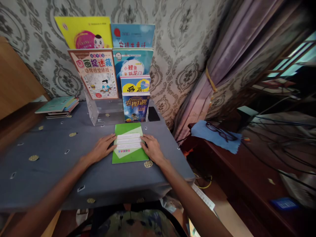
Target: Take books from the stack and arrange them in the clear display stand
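Between the left hand (102,148) and the right hand (153,148) lies a green booklet (128,157). Its white panel carries several lines of print, too small to read. Straight beyond both hands stands a dark blue book (135,107) with a gold title, which I read as 查理九世. Behind it, a yellow-and-blue book (135,84) shows only half-hidden black characters. Higher, a teal book (132,64) says 小鲤鱼跳龙门. Beyond the left hand, a white book (97,74) says 画捉迷藏. Farthest up, a light blue book (132,35) begins 安徒生; the rest is covered.
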{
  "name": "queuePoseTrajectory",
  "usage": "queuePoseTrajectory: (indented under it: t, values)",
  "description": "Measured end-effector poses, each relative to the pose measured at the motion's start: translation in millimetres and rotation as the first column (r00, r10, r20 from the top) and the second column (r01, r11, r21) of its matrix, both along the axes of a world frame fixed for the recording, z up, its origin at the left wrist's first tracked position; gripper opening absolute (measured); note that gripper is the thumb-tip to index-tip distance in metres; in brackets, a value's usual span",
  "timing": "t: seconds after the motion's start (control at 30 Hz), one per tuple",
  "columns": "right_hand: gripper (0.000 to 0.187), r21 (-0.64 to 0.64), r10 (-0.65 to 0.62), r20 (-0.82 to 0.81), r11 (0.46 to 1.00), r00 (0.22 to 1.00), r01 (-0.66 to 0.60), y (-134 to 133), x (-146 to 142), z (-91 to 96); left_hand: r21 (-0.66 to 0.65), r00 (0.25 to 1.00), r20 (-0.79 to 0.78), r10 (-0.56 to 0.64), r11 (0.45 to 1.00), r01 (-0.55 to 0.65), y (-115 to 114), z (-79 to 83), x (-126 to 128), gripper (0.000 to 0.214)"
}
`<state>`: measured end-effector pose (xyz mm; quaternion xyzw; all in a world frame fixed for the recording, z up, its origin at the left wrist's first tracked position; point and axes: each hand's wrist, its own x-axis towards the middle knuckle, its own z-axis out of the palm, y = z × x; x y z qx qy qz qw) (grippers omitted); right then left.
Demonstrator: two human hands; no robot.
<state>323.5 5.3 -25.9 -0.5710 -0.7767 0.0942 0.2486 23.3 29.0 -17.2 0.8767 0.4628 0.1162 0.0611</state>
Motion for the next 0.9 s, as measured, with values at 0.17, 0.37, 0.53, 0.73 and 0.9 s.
queuePoseTrajectory:
  t: [0.17,0.37,0.53,0.73,0.9]
  values:
    - [0.035,-0.003,-0.006,0.007,1.0,1.0,0.006,-0.6,0.4,-0.8,0.037,0.995,-0.059,-0.086,0.995,0.089,-63.4,1.4,-4.8,0.057]
    - [0.035,-0.001,0.012,-0.022,1.0,1.0,-0.012,0.5,1.8,-2.7,0.135,0.988,-0.104,-0.116,0.982,0.129,-90.1,1.7,9.8,0.054]
    - [0.028,0.02,0.0,-0.087,1.0,0.996,0.002,-0.5,2.4,-0.5,0.126,0.984,-0.119,-0.134,0.981,0.149,-79.9,4.3,40.3,0.061]
    - [0.028,-0.003,-0.045,-0.161,0.999,0.986,0.045,-5.3,4.1,6.4,0.061,0.984,-0.146,-0.107,0.991,0.117,-60.6,6.8,80.9,0.071]
    - [0.031,-0.064,-0.117,-0.203,0.992,0.972,0.106,-8.5,4.9,11.1,0.038,0.984,-0.131,-0.123,0.991,0.129,-51.9,5.6,104.8,0.076]
